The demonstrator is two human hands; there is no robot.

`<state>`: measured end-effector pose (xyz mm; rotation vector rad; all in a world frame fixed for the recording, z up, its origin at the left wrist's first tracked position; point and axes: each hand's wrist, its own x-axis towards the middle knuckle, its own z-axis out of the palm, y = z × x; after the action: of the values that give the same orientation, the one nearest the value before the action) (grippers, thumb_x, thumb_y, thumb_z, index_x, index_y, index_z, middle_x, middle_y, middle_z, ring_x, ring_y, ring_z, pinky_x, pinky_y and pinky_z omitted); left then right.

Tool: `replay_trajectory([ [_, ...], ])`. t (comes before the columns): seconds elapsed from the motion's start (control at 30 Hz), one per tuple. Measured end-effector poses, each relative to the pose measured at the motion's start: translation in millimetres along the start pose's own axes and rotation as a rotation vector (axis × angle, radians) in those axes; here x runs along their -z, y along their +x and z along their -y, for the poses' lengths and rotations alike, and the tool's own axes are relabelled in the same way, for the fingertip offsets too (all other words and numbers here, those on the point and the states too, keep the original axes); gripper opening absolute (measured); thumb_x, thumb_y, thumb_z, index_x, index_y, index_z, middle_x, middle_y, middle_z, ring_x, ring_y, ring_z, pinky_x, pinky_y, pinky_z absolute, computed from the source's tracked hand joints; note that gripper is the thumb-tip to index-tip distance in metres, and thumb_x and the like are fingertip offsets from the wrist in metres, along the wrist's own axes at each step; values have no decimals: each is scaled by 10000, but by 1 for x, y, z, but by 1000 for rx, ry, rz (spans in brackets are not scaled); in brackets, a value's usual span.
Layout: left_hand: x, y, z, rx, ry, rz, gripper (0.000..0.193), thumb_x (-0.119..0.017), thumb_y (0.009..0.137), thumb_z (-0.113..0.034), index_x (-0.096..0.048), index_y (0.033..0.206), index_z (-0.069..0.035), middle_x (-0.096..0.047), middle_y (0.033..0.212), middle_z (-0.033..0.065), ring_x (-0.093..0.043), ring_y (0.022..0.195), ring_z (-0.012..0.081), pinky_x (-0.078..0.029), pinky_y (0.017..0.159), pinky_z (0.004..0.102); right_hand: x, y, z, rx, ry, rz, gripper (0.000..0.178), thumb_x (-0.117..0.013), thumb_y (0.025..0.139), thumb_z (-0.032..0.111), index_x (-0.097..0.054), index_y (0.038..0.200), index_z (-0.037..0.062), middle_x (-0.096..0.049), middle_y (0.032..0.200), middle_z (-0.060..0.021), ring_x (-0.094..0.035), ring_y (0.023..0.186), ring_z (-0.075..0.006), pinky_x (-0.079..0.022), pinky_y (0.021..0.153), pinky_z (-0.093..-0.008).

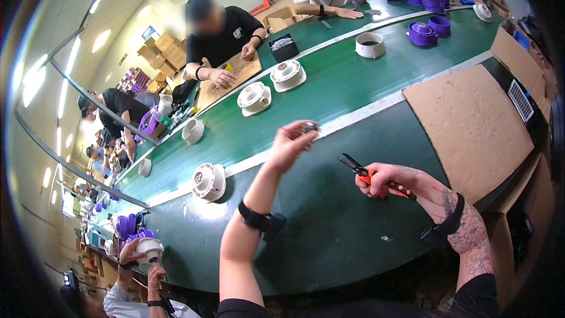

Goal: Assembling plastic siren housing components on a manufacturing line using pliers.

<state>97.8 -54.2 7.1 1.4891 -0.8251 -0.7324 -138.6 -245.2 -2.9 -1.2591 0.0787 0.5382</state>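
My left hand (pixel 291 142) is raised over the white edge strip of the green conveyor, fingers pinched on a small metal part (pixel 309 128). That part is too small and blurred to name. In my right hand (pixel 385 178) is a pair of pliers (pixel 351 164) with black jaws and red-orange handles. Their jaws point left, over the green worktop (pixel 329 224), and look slightly parted. A round white plastic housing (pixel 208 181) sits on the worktop to the left of my left forearm.
White housings (pixel 254 98) and a white ring (pixel 370 45) stand on the conveyor belt (pixel 329 82), with purple housings (pixel 422 34) farther right. A cardboard sheet (pixel 468 129) lies at my right. Co-workers sit across the belt; another person's hands (pixel 132 251) hold a housing at lower left.
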Motion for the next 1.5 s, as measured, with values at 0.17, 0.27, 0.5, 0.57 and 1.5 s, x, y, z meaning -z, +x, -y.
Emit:
replay_trajectory([
  [0.17, 139, 46, 67, 217, 1004, -550, 450, -833, 723, -422, -768, 897, -12, -740, 761, 134, -729, 716, 236, -573, 727, 362, 4, 10, -5, -10, 117, 144, 212, -670, 690, 162, -531, 823, 73, -513, 731, -5, -481, 624, -92, -342, 535, -241],
  [0.27, 169, 54, 72, 362, 1054, -711, 486, -865, 688, -429, -775, 948, -29, -764, 937, 171, -739, 872, 314, -575, 837, 397, 5, 14, 0, -18, 119, 169, 226, -676, 697, 166, -529, 837, 66, -503, 727, -7, -470, 631, -106, -343, 566, -248],
  [0.5, 128, 112, 66, -233, 1336, -874, 734, -828, 757, -250, -481, 1349, 13, -547, 1237, 271, -554, 1175, 435, -463, 1024, 451, 19, 16, -11, 20, 357, 261, 185, -645, 750, 171, -488, 778, 77, -476, 678, -6, -445, 597, -106, -346, 566, -258],
  [0.57, 95, 139, 51, -232, 1305, -731, 661, -799, 781, -214, -494, 1330, -7, -534, 1234, 270, -584, 1129, 430, -493, 976, 469, 20, 12, -11, 13, 351, 250, 185, -638, 751, 167, -482, 782, 71, -457, 670, -5, -432, 593, -108, -343, 566, -256],
  [1.5, 42, -57, 55, 185, -435, -494, 448, -750, 898, -102, -516, 1279, -72, -520, 1397, 212, -659, 1017, 174, -549, 825, 326, -9, 7, 8, 2, -207, 130, 294, -699, 617, 122, -510, 835, 62, -498, 763, -6, -465, 701, -128, -378, 672, -278],
])
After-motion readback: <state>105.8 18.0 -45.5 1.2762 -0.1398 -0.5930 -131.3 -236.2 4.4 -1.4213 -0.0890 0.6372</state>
